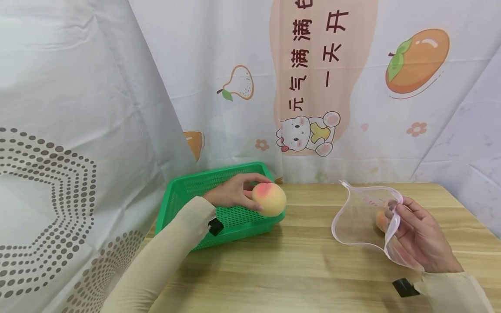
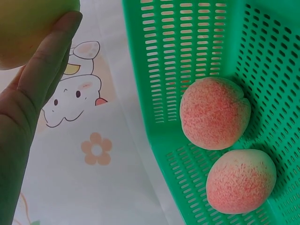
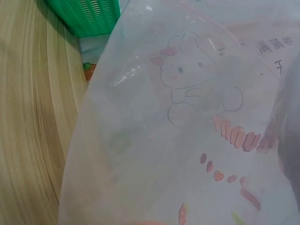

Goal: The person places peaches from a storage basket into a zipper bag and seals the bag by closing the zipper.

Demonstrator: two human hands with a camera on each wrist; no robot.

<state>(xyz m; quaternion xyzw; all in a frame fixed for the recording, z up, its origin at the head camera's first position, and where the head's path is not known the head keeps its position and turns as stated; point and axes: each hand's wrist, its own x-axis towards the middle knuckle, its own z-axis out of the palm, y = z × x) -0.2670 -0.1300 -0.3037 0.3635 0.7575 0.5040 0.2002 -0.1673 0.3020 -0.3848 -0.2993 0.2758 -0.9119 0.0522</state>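
Gripping peach [image 1: 269,201], L hand [image 1: 236,191] part-curled | R hand [image 1: 422,234] pinching see-thru bag [image 1: 354,217] @ edge

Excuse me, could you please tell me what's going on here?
A person's left hand holds a round yellow-and-pink peach near the edge of a green perforated plastic basket, in which two redder peaches lie. Their right hand grips a translucent pink-edged bag above the wood-grain table; another peach shows through it.

The cream sleeves [image 1: 166,252] each carry a small black piece [image 1: 215,227].
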